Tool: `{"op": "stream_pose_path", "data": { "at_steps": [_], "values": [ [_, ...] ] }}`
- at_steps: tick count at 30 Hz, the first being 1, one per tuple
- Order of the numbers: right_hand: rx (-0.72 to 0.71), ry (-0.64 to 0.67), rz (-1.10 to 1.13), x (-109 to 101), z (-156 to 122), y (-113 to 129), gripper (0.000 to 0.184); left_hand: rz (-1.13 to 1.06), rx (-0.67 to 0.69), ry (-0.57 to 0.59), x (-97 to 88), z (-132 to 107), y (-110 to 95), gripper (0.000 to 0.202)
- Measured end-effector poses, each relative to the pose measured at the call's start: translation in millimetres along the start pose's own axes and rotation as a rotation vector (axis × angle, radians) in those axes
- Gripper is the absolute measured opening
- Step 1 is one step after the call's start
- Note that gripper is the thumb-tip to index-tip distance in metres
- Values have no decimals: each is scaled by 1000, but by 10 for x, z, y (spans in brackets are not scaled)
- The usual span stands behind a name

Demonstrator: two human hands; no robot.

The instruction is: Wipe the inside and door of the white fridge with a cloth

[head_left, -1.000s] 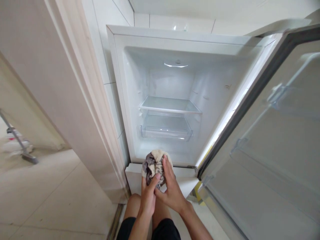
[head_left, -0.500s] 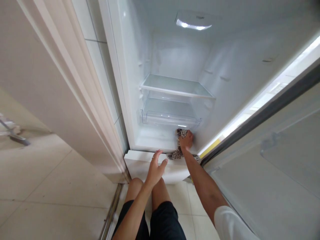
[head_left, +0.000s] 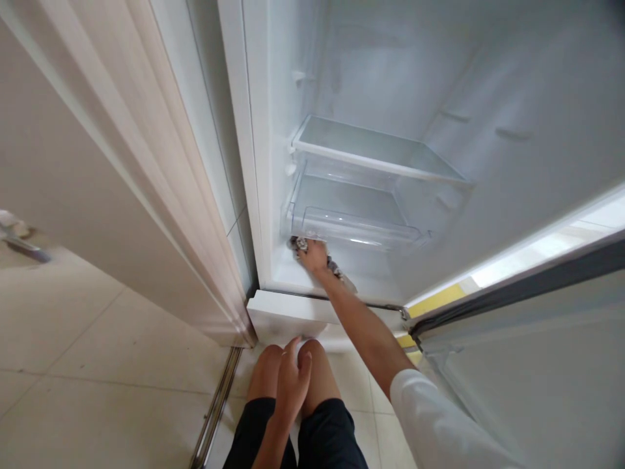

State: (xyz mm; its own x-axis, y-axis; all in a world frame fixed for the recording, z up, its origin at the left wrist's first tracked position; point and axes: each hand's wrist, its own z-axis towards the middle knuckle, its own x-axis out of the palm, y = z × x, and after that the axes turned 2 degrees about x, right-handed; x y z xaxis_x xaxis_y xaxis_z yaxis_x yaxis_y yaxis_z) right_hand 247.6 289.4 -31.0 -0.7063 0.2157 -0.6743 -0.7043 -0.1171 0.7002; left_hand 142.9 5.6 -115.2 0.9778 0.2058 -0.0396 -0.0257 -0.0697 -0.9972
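My right hand (head_left: 313, 255) presses a patterned brown-and-white cloth (head_left: 299, 244) against the refrigerator floor (head_left: 361, 268), at its left side. Part of the cloth trails out beneath my wrist toward the right. Just above the hand is the front of a clear plastic drawer (head_left: 361, 228). My left hand (head_left: 293, 376) hovers over my knees, empty, with thumb and fingers apart.
A glass shelf (head_left: 375, 144) spans the refrigerator above the drawer. On the right stands the open refrigerator door (head_left: 537, 365). A white drawer front (head_left: 288, 319) juts out below the compartment. A wooden door frame (head_left: 161, 163) closes off the left.
My right hand has slid the cloth from the right side of the refrigerator floor to the left. My left hand has drawn back toward my knees. The view has moved closer.
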Motion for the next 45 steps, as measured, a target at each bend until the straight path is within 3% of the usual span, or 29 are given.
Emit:
{"op": "stream_pose_path", "data": {
  "at_steps": [3, 5, 12, 15, 17, 23, 25, 28, 29, 31, 34, 39, 42, 45],
  "values": [
    [-81, 109, -60, 212, -127, 250, 64, 134, -29, 89, 100, 62, -107, 44],
    [-94, 143, -73, 196, -201, 296, 68, 129, -46, 123, 114, 86, -161, 47],
    [-99, 178, 35, -278, -607, 7, 76, 58, -159, 160, 124, -153, -138, 53],
    [-32, 69, 148, -470, -799, -139, 71, 10, -175, 216, 151, -302, -160, 56],
    [35, -38, 241, -595, -923, -222, 66, 2, -144, 193, 145, -352, -264, 56],
    [190, -325, 548, -1006, -1431, -225, 64, 64, 106, 42, 75, -452, -1002, 50],
    [202, -453, 699, -1149, -1596, -91, 67, -7, 129, 126, 143, -570, -1176, 54],
    [187, -611, 871, -1364, -1748, 201, 72, -269, -54, 464, 384, -759, -1181, 69],
    [178, -641, 904, -1438, -1775, 305, 74, -357, -153, 519, 477, -795, -1138, 75],
    [158, -677, 953, -1588, -1817, 497, 75, -496, -316, 439, 628, -805, -1070, 83],
    [132, -674, 1032, -1795, -1889, 712, 76, -728, -383, 294, 692, -691, -1174, 74],
    [97, -626, 1076, -2008, -2047, 860, 76, -985, -178, 283, 539, -408, -1759, 63],
    [-26, -519, 963, -2087, -2137, 862, 72, -1021, -152, 308, 478, -247, -1999, 76],
    [-166, -318, 866, -2192, -2230, 856, 72, -1105, -189, 251, 455, -103, -2088, 83]
  ]
}}
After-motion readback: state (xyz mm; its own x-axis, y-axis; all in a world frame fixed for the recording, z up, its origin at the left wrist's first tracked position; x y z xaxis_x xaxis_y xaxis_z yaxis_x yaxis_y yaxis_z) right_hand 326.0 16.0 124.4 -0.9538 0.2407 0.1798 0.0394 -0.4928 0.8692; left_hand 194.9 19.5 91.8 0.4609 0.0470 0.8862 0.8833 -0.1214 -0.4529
